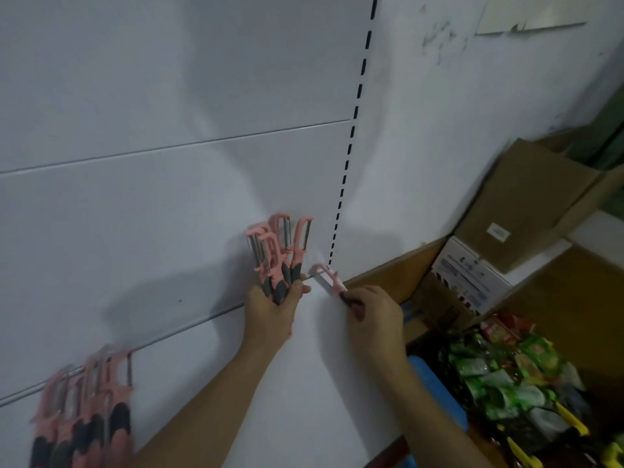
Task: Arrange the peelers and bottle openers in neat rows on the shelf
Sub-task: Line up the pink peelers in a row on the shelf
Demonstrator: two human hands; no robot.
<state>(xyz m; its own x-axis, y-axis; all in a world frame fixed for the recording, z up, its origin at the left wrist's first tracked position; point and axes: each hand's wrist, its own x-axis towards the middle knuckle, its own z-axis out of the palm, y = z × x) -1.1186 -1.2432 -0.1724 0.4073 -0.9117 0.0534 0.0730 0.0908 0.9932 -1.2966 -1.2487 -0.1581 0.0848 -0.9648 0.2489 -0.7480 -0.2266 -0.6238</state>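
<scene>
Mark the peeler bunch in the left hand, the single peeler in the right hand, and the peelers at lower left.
peeler bunch [278,261]: head view, on the pink necks mid-bunch.
single peeler [333,279]: head view, on its pink neck.
lower-left peelers [86,400]: head view, on pink plastic mid-row.

peeler row [84,413] cut off btm, blurred

White back panels [169,96] with horizontal seams [175,145]. Black slotted upright [354,119] runs down at the panels' right edge. Painted white wall [472,113] beyond it, grey scuff marks [439,38] near the top. White shelf [320,383] below. Right side: brown cardboard boxes [526,197], white printed box [469,271], pile of green snack packets [499,376], blue object [435,386] by the shelf edge. Dim light, soft shadows.
</scene>
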